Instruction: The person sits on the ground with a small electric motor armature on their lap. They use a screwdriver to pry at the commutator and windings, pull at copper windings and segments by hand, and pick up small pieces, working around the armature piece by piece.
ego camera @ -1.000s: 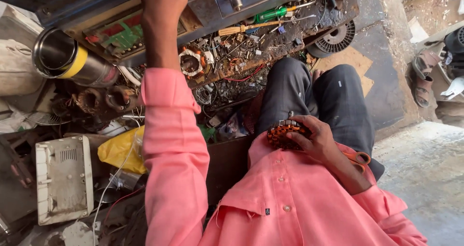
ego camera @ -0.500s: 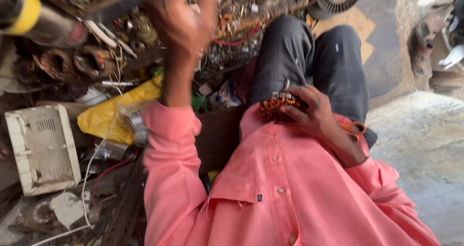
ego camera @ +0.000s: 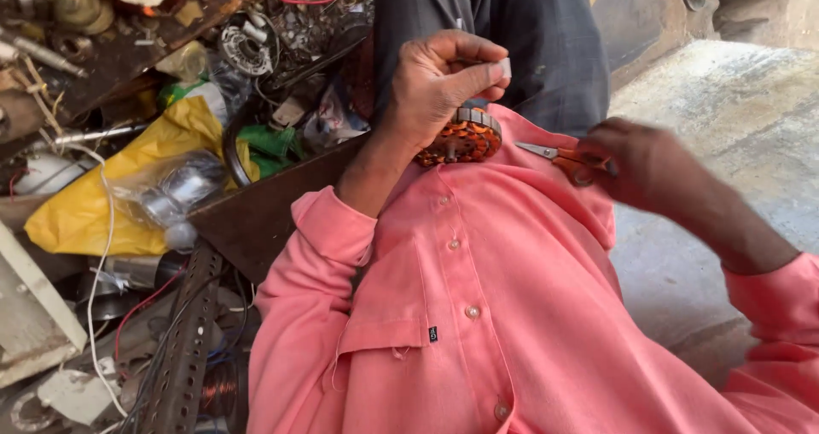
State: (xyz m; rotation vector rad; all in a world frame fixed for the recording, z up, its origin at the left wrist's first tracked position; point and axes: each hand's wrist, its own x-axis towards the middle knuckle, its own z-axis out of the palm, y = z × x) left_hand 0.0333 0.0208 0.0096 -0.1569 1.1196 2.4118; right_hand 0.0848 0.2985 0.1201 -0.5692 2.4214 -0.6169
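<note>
Two bare hands over a pink button-front shirt (ego camera: 478, 314), both sleeves of the same soft cloth. Left hand (ego camera: 439, 84) raised, fingers (ego camera: 478, 71) curled closed, thumb and forefinger pinching one small whitish strip (ego camera: 505, 67) (paper or tape, too small to tell). Just under that hand, resting against the shirt front: one motor stator (ego camera: 461, 139), round, wound in glossy orange-copper wire, ringed by a dull grey laminated metal band. Right hand (ego camera: 648, 169) blurred, fingers closed around one pair of scissors (ego camera: 559, 157), orange handles, thin steel blades pointing toward the stator but apart from it. Dark grey trousers (ego camera: 512, 33) above, smooth concrete floor (ego camera: 725, 101) to the right. Heaped to the left, on a dark rusty metal tray (ego camera: 256, 216): one crumpled yellow plastic bag (ego camera: 94, 208), one clear plastic bag (ego camera: 171, 191) holding shiny grey metal parts, one scrap of green plastic (ego camera: 269, 139), one perforated steel angle bar (ego camera: 183, 332) (slotted holes along its length), one white wire (ego camera: 107, 255) looping down, one off-white boxy casing (ego camera: 26, 314) at the edge, plus assorted coils and scrap too jumbled to count.
</note>
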